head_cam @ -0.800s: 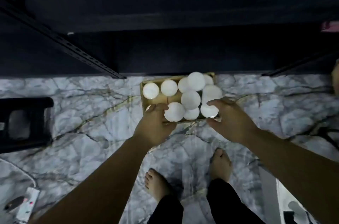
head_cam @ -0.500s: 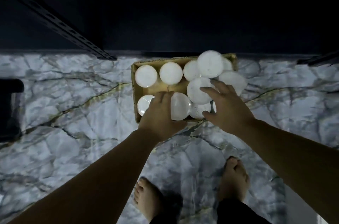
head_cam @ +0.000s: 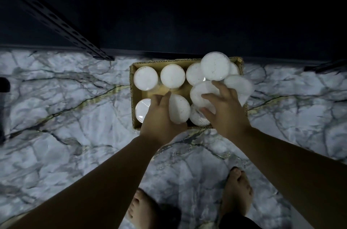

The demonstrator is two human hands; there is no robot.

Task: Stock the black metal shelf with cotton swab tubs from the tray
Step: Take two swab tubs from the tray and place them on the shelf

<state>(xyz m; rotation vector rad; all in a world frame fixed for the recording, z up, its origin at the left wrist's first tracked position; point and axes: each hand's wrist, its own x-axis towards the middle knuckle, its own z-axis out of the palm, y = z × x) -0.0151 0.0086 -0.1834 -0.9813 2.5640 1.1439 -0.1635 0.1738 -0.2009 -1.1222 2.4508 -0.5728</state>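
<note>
A cardboard tray lies on the marble floor, just in front of the black metal shelf. Several white-lidded cotton swab tubs stand or lie stacked in it; one tub sits raised at the back right. My left hand grips a tilted tub at the tray's front. Over the middle of the tray, my right hand curls its fingers and thumb round another tub. Two upright tubs stand at the back left.
A perforated black upright of the shelf slants down to the floor at the left. My bare feet stand behind the tray. A dark object sits at the left edge. Marble floor spreads on both sides.
Both hands have gone deeper into the tray. The left hand has tipped its tub up, and the right hand has shifted from the front right tub onto the middle one.
</note>
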